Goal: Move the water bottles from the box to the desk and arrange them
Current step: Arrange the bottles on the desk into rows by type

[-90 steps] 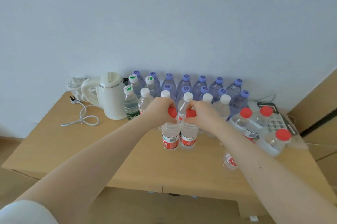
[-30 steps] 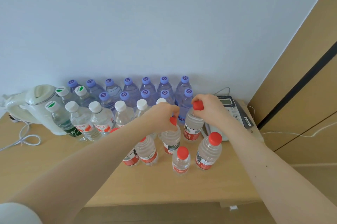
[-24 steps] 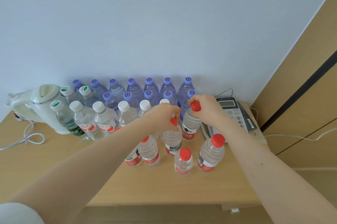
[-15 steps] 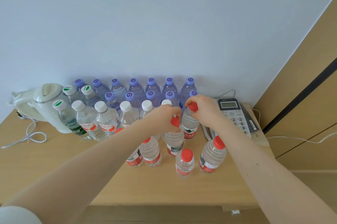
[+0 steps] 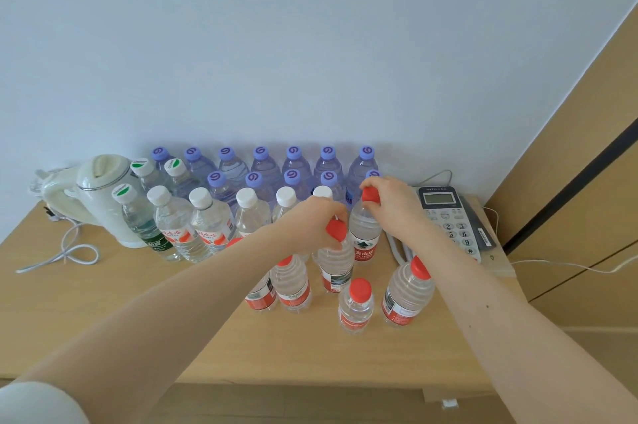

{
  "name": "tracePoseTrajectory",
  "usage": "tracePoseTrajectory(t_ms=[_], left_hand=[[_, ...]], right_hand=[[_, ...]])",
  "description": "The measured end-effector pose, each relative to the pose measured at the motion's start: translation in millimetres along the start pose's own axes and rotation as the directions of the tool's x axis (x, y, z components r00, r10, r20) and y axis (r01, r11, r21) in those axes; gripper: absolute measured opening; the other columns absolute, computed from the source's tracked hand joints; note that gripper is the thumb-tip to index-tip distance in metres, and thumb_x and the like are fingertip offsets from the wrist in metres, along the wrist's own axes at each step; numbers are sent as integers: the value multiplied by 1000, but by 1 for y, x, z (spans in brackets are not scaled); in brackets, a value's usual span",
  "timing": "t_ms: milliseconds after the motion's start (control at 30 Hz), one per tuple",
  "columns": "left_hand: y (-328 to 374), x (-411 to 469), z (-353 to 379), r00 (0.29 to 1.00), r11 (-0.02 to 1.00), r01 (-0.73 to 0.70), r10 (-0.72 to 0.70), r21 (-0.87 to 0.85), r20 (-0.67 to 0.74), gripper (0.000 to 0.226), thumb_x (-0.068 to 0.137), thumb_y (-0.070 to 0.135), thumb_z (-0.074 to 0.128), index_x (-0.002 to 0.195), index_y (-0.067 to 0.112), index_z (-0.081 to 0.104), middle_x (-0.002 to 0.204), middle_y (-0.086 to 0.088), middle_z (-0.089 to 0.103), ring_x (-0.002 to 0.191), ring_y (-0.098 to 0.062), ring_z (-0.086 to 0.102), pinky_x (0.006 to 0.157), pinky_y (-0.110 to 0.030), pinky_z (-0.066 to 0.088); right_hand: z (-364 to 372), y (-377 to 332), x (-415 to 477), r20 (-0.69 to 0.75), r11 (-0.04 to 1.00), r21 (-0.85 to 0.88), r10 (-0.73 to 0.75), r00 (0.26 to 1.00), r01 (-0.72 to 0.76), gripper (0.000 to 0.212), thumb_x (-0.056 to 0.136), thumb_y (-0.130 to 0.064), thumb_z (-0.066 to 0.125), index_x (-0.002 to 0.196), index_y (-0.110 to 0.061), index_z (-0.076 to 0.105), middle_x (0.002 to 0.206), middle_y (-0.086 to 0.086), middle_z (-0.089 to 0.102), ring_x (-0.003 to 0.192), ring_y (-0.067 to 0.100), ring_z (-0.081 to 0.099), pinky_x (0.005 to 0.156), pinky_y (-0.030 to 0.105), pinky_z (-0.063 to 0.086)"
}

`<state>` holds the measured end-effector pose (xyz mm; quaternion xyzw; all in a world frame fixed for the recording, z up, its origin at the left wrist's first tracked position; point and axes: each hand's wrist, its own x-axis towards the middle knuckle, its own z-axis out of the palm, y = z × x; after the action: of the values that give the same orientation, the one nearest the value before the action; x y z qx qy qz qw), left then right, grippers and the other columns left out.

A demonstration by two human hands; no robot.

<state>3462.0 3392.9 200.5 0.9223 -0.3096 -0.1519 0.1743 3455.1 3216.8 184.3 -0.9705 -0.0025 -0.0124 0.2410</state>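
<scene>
My left hand (image 5: 316, 221) grips the red cap of an upright clear bottle (image 5: 335, 268) on the wooden desk (image 5: 138, 330). Just right of it, my right hand (image 5: 392, 204) pinches the red cap of a second red-labelled bottle (image 5: 364, 239), which stands nearer the wall. Several more red-capped bottles stand in front, among them a short bottle (image 5: 356, 308) and a taller bottle (image 5: 407, 292). Behind are rows of white-capped bottles (image 5: 210, 221) and purple-capped bottles (image 5: 293, 164) against the wall. No box is in view.
A white electric kettle (image 5: 100, 195) with a looped cord (image 5: 65, 256) stands at the back left, next to green-capped bottles (image 5: 141, 220). A desk telephone (image 5: 448, 220) lies at the right, beside a wooden wardrobe panel (image 5: 569, 164). Bare desk surface lies at the front.
Three seconds ago both hands held two red-capped bottles mid-desk, with others lying on the phone. Now the rest stand upright. Over the last second, only the view shifted slightly.
</scene>
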Motion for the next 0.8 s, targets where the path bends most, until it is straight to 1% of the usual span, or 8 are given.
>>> tracePoseTrajectory(t_ms=[167, 333, 400, 500, 633, 700, 767, 800], left_hand=[[-1, -4, -1, 1000, 1000, 25, -25, -10, -12, 23, 79, 16, 71, 101, 12, 62, 88, 1, 59, 86, -22, 56, 73, -33, 46], [-1, -5, 1, 998, 999, 49, -48, 17, -42, 16, 81, 19, 69, 89, 15, 56, 85, -1, 54, 80, -21, 50, 61, -28, 37], [-1, -5, 1, 996, 997, 66, -65, 27, -54, 19, 81, 22, 69, 87, 15, 52, 84, 0, 51, 77, -19, 48, 56, -25, 33], [-3, -4, 3, 993, 996, 90, -89, 15, -79, 29, 82, 26, 69, 75, 19, 42, 75, 5, 44, 74, -18, 46, 53, -24, 30], [-5, -3, 6, 988, 990, 135, -131, 46, -84, 42, 84, 35, 67, 67, 23, 31, 70, 3, 43, 73, -20, 48, 55, -28, 32], [-4, -2, 6, 986, 983, 154, -145, 103, -87, 44, 86, 41, 65, 68, 20, 31, 69, 1, 42, 72, -21, 49, 52, -28, 31], [-2, -1, 2, 992, 979, 111, -101, 169, -72, 38, 85, 44, 65, 75, 17, 40, 76, 0, 44, 75, -23, 52, 53, -27, 32], [-1, -1, 0, 997, 976, 63, -54, 209, -48, 34, 84, 43, 66, 87, 15, 47, 85, -1, 46, 79, -23, 53, 56, -28, 35]], right_hand=[[0, 1, 1, 13, 1000, 1, 10, 1000, -10, 33, 91, -9, 61, 123, -15, 61, 121, 13, 60, 109, 32, 56, 86, 32, 39], [-5, -6, -7, -43, 999, -29, -15, 999, 14, 42, 89, -11, 60, 130, -17, 56, 131, 9, 51, 119, 31, 43, 97, 32, 32], [-9, -12, -14, -107, 998, -16, -60, 992, 59, 36, 88, -10, 61, 124, -17, 60, 125, 7, 52, 118, 28, 41, 96, 31, 33], [-15, -21, -24, -144, 995, 21, -97, 985, 101, 23, 87, -7, 60, 109, -13, 66, 109, 8, 57, 107, 26, 46, 88, 28, 34], [-16, -29, -40, -14, 993, 58, -98, 995, 99, 14, 86, -7, 60, 96, -15, 66, 96, 2, 62, 92, 20, 55, 81, 33, 44], [-14, -29, -47, 67, 997, 48, -63, 996, 60, 14, 86, -10, 60, 95, -19, 64, 92, -6, 61, 83, 14, 54, 73, 29, 42], [-11, -28, -53, 112, 1000, 8, -26, 993, 25, 12, 87, -14, 60, 96, -22, 61, 89, -10, 59, 78, 11, 51, 68, 25, 36], [-9, -27, -55, 120, 1000, -9, -9, 993, 10, 12, 87, -16, 60, 97, -23, 61, 89, -10, 58, 77, 10, 51, 68, 25, 35]])
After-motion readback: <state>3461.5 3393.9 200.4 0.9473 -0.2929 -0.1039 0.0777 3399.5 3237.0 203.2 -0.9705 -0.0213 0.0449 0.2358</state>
